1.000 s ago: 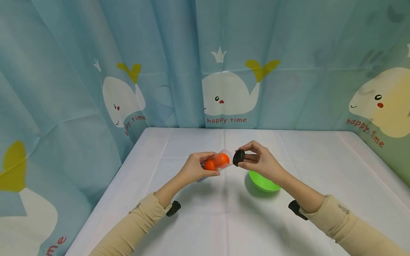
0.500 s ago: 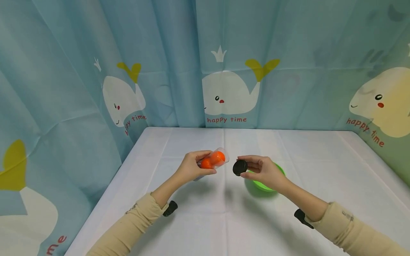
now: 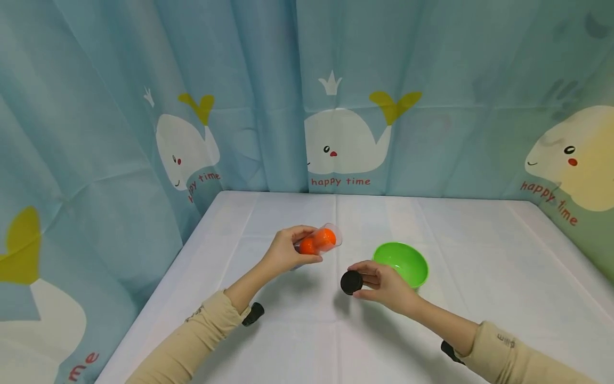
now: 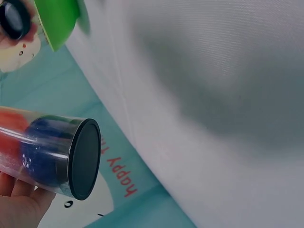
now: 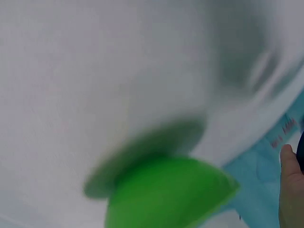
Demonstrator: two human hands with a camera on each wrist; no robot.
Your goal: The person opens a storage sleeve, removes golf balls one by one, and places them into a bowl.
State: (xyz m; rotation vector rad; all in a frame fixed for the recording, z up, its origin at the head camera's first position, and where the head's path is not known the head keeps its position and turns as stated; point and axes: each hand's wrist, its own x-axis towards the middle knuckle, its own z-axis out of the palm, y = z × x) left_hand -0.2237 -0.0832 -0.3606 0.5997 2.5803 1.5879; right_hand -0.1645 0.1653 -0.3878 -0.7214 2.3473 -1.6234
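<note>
My left hand (image 3: pixel 284 250) grips a clear tube (image 4: pixel 61 152), tilted with its mouth up and to the right. Orange balls (image 3: pixel 324 239) show inside it in the head view. In the left wrist view a dark blue ball (image 4: pixel 42 151) sits near the tube's black end. Between thumb and fingers, my right hand (image 3: pixel 390 288) pinches a round black lid (image 3: pixel 352 282), held above the table and apart from the tube. Just behind that hand stands a green bowl (image 3: pixel 402 261), partly covered by it.
White cloth covers the table (image 3: pixel 479 256). A blue curtain (image 3: pixel 259 106) printed with whales hangs along the back and left side. Dark wrist cameras (image 3: pixel 253 314) sit at both cuffs.
The right hand has moved down and toward me with the black lid, away from the tube, uncovering more of the green bowl. The left hand has shifted slightly left with the tube.
</note>
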